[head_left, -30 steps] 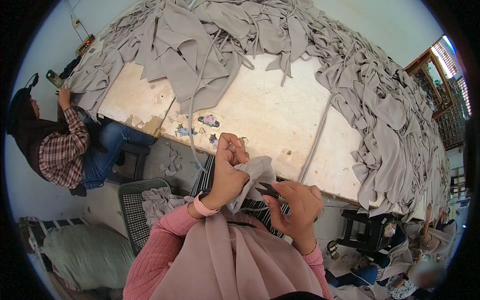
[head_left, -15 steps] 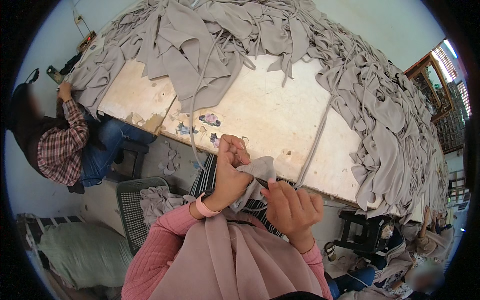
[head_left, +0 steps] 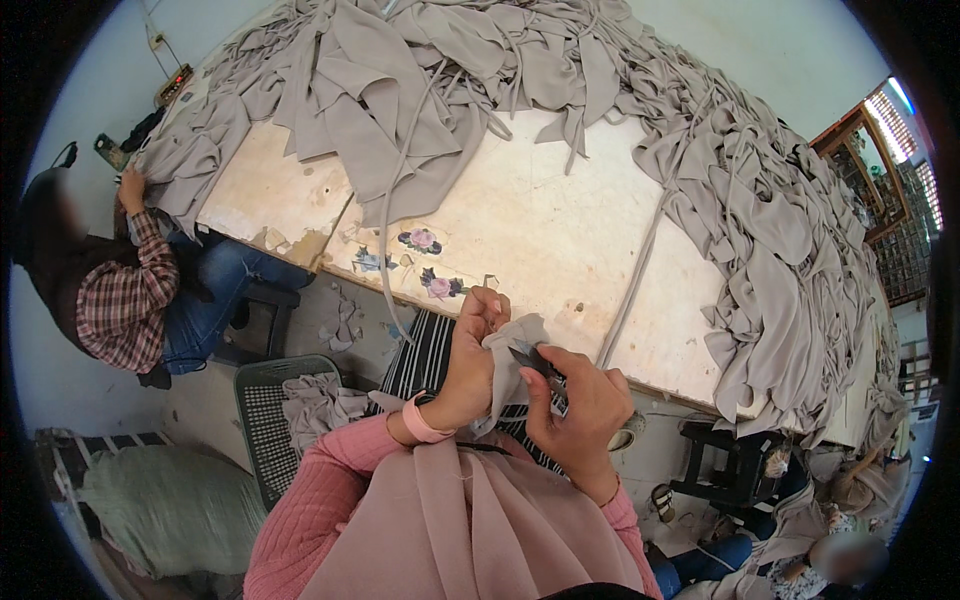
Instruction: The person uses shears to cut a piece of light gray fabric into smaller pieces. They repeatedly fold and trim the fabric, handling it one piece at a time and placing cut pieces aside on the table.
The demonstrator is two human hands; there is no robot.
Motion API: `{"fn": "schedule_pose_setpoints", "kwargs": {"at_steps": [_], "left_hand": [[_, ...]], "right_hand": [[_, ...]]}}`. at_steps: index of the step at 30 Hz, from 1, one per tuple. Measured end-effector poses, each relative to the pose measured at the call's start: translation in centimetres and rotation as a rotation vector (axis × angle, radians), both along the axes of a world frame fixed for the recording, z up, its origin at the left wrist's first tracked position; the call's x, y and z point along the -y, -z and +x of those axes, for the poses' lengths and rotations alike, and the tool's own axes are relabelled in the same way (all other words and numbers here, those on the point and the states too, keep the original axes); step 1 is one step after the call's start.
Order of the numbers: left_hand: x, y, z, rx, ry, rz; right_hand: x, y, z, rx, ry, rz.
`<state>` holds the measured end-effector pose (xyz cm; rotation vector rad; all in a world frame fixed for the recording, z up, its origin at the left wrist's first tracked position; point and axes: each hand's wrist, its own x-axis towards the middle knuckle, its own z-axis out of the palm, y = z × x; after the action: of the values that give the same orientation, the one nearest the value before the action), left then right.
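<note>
My left hand, with a pink band at the wrist, grips a bunched piece of grey fabric just in front of the table's near edge. My right hand is closed on small dark thread snips, their pointed blades lying against the fabric beside my left fingers. Whether the blades are cutting cannot be made out. Below both hands is black-and-white striped cloth. Flower decals mark the worn pale tabletop beyond my fingers.
Heaps of grey fabric cover the table's far and right parts, straps trailing over the edge. A person sits at left, handling fabric. A green basket of scraps and a wrapped bale stand lower left. Black stool and other people are lower right.
My left hand and the fabric have shifted slightly right and down. The snips have changed angle against the fabric, and their dark blades show more than half a second ago.
</note>
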<state>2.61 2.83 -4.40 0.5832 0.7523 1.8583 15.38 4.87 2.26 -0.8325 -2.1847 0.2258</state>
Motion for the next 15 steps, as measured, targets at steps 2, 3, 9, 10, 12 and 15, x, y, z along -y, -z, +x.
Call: {"fn": "schedule_pose_setpoints", "kwargs": {"at_steps": [2,3,9,10,12,15], "left_hand": [[0.0,0.0,0.0,-0.104,-0.035,-0.006],[0.0,-0.1,0.1,-0.1,-0.044,-0.014],[-0.1,-0.7,0.6,0.029,-0.073,-0.074],[0.0,-0.8,0.6,0.009,-0.06,-0.075],[0.2,-1.1,0.5,0.005,-0.019,-0.075],[0.6,-1.3,0.3,-0.005,0.023,-0.079]], "right_hand": [[0.1,0.0,-0.1,0.035,0.016,0.059],[0.1,0.0,-0.1,0.041,0.023,0.095],[-0.7,-0.6,0.3,-0.119,-0.026,-0.014],[-1.0,-0.8,0.7,-0.081,-0.027,0.003],[-1.7,-1.4,1.4,0.027,-0.073,0.082],[-2.3,-1.9,1.9,0.214,-0.16,0.314]]}}
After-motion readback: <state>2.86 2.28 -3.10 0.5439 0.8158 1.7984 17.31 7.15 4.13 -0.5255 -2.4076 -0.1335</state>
